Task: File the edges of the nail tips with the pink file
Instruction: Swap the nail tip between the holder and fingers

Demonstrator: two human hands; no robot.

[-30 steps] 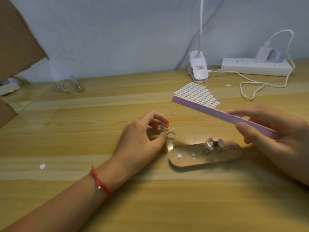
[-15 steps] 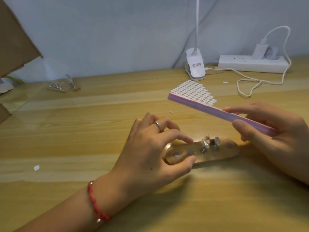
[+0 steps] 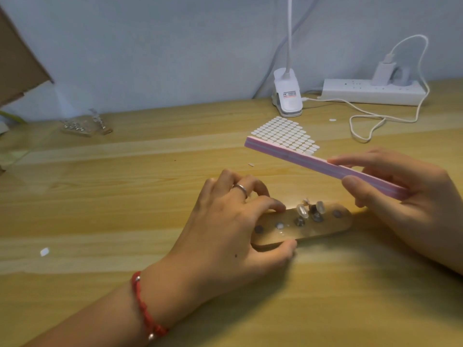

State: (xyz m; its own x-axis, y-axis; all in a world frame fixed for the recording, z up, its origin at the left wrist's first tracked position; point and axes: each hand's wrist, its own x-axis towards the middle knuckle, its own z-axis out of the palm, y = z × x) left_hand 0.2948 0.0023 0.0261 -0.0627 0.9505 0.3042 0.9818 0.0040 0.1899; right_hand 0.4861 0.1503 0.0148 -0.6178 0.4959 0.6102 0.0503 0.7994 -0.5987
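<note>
Left grip (image 3: 225, 231) newly round holder (image 3: 323, 225), right grip (image 3: 411, 196) round pink file (image 3: 295, 156), sticker sheet (image 3: 283, 132) behind.

The long pink file (image 3: 300, 156) slants in the air near two seemingly clear nail tips (image 3: 302, 211) standing upright.

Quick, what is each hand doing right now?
Left hand: grips the oval wooden nail-tip stand between thumb and fingers.
Right hand: holds the long pink nail file, raised above the stand.

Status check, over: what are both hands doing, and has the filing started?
Left hand grips wooden holder. Right hand holds pink file raised, clear of nail tips. Nothing in between.
</note>
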